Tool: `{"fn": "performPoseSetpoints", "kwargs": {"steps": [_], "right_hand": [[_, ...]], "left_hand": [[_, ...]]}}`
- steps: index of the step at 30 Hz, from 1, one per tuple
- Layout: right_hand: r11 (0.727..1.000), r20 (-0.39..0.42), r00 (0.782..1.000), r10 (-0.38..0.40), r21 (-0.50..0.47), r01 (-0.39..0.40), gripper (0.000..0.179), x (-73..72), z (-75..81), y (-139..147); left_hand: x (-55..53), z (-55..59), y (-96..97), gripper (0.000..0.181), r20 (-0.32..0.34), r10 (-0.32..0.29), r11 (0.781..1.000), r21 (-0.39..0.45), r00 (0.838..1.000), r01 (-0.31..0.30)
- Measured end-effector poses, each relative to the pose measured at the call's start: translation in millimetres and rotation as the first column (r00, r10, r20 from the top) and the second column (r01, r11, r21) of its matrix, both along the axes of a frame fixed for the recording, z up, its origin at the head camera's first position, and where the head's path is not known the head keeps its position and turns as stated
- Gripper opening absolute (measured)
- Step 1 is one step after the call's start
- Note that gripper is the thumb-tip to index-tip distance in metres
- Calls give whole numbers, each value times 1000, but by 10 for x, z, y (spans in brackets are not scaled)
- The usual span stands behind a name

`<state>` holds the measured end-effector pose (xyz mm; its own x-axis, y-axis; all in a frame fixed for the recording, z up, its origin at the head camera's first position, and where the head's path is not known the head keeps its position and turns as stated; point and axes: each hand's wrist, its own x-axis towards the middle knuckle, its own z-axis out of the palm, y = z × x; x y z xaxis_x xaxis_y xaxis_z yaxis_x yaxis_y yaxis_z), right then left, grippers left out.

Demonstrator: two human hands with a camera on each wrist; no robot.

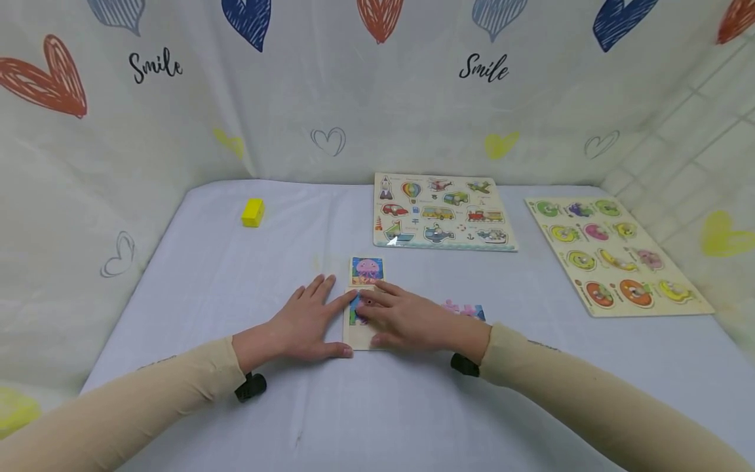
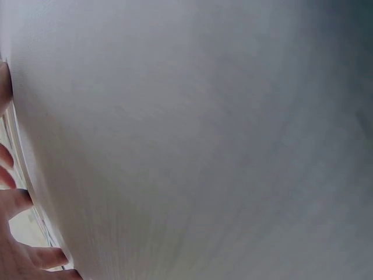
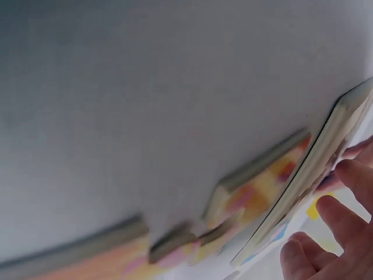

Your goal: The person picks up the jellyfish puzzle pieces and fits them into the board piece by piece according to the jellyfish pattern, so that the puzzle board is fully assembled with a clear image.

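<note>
A narrow wooden puzzle board (image 1: 357,338) lies on the white table, with a pink jellyfish picture (image 1: 367,270) at its far end. Spread fingers of my left hand (image 1: 302,321) rest along the board's left side, the thumb touching its near left corner. From the right, my right hand (image 1: 413,320) reaches over the board. Its fingertips rest on a second blue picture piece (image 1: 354,313), which they mostly cover. Beside the board lie loose jigsaw pieces (image 3: 250,192), partly hidden behind the right hand in the head view.
A yellow block (image 1: 253,213) stands at the back left. Behind the hands lies a vehicle puzzle board (image 1: 407,231), with a fruit puzzle board (image 1: 566,265) farther right. A printed curtain (image 1: 401,85) hangs behind the table (image 1: 295,419).
</note>
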<state>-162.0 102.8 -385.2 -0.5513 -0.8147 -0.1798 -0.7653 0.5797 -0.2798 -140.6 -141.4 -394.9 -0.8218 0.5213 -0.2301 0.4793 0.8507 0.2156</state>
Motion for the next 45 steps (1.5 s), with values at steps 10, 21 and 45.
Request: {"fn": "performPoseSetpoints", "kwargs": {"steps": [10,21,45], "right_hand": [[998,-25,999,42,45,-41,61,-6,27,5],[999,48,999,17,-29,-15,48,-71,44,41],[882,127,890,-437,-132,452,23,-252,134,1107]], "left_hand": [[-19,-7,25,99,6,1,1000,1,1000,-1],[-24,-43,40,99,15,9,1000,5,1000,-10],[-17,9,75,100,22,39,999,15,999,-39]]}}
